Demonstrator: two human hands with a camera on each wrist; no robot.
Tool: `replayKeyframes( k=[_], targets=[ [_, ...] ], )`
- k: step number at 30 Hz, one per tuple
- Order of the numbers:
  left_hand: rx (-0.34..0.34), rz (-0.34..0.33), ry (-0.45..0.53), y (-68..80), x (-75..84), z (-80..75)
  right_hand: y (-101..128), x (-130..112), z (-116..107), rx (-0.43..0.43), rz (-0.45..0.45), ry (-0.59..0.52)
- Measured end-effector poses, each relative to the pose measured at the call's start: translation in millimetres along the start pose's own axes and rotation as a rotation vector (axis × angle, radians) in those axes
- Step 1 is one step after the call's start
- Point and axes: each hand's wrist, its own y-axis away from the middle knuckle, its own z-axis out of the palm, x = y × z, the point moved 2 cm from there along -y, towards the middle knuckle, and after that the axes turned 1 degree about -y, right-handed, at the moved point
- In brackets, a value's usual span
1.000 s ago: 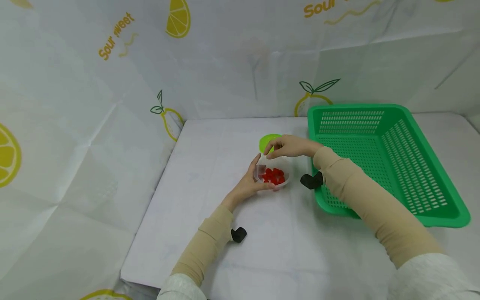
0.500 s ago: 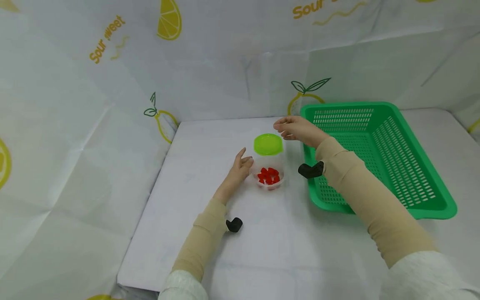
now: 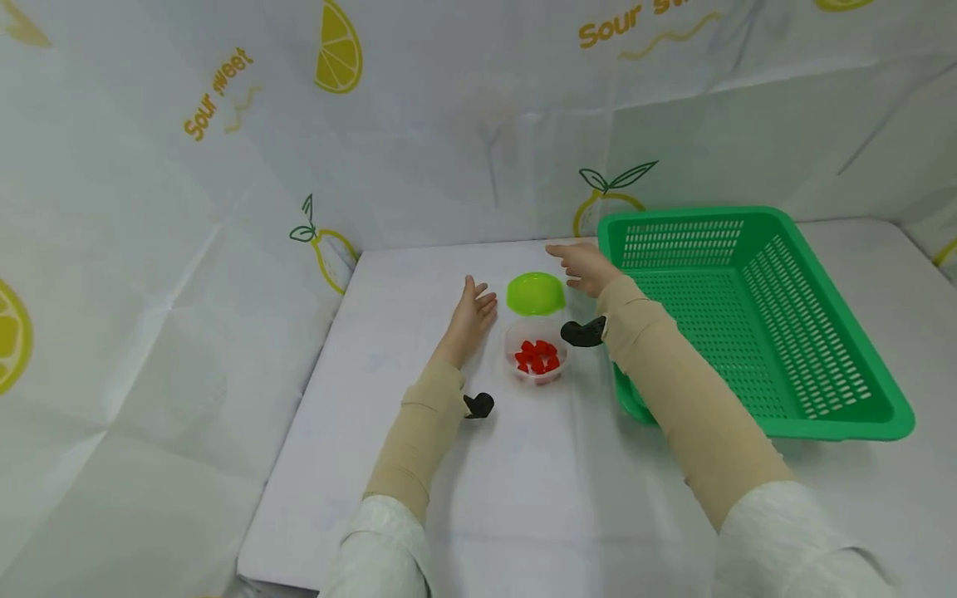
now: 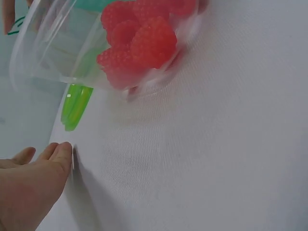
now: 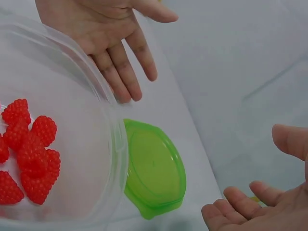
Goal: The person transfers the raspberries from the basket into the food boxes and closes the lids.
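A clear plastic tub stands uncovered on the white table, with several red raspberries inside. Its green lid lies flat on the table just behind it. My left hand lies to the left of the lid, fingers straight, holding nothing. My right hand hovers to the right of the lid, relaxed and empty.
A green slotted basket sits on the table at the right, close beside my right forearm. Lemon-print sheets wall in the table at the back and left. The table's near edge runs along the bottom left.
A second ago my left hand held the tub and my right hand was at its lid. Both hands have let go and drawn apart; the lid now lies behind the tub.
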Motion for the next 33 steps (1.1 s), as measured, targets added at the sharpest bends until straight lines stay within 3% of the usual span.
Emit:
replayKeyframes(
  k=[6,15,23,33],
  targets=[
    [0.022,-0.025,0.010,-11.1,-0.2,8.5,-8,8,3,0.038,0.060,0.069],
    [0.035,-0.063,-0.078,-19.4,4.7,16.4,-10,14,4,-0.029,0.149,0.008],
    [0.064,-0.071,-0.042,-20.5,6.0,16.8,-21,18,4,-0.050,0.193,-0.001],
    [0.092,-0.108,-0.043,-23.1,4.9,21.7,-19,21,4,0.029,0.251,0.065]
  ],
)
